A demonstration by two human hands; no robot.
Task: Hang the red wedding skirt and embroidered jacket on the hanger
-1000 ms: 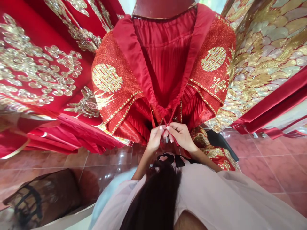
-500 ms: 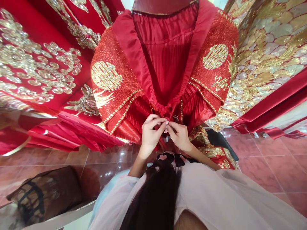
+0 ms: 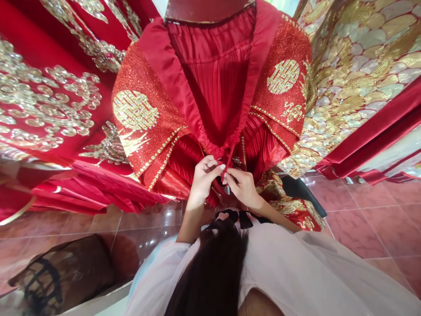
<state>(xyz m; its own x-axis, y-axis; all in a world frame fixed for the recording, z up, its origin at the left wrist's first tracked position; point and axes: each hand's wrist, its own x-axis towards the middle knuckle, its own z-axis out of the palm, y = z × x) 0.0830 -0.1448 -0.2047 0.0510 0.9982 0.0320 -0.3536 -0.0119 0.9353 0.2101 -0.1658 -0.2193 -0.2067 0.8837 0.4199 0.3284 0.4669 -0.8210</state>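
In front of me a red pleated garment (image 3: pixel 217 92) hangs with its gathered satin waistband (image 3: pixel 171 66) open in a V. Glittery red panels with round gold emblems (image 3: pixel 135 110) cover both its sides. A thin red drawstring (image 3: pixel 231 154) comes out at the bottom of the V. My left hand (image 3: pixel 205 175) pinches the drawstring between thumb and fingers. Close beside it, my right hand (image 3: pixel 241 184) also pinches the string, fingertips nearly touching the left ones. The hands partly hide the knotted part of the string.
Red cloth with silver beadwork (image 3: pixel 46 101) hangs at left, and a gold scale-patterned garment (image 3: pixel 358 74) at right. A brown bag (image 3: pixel 72 272) sits at lower left on the tiled floor (image 3: pixel 365 219). Long dark hair (image 3: pixel 207 272) hangs across the lower middle.
The garment has shifted slightly left in view. My fingertips have moved a little down and left, and more of the red drawstring shows between and above them.
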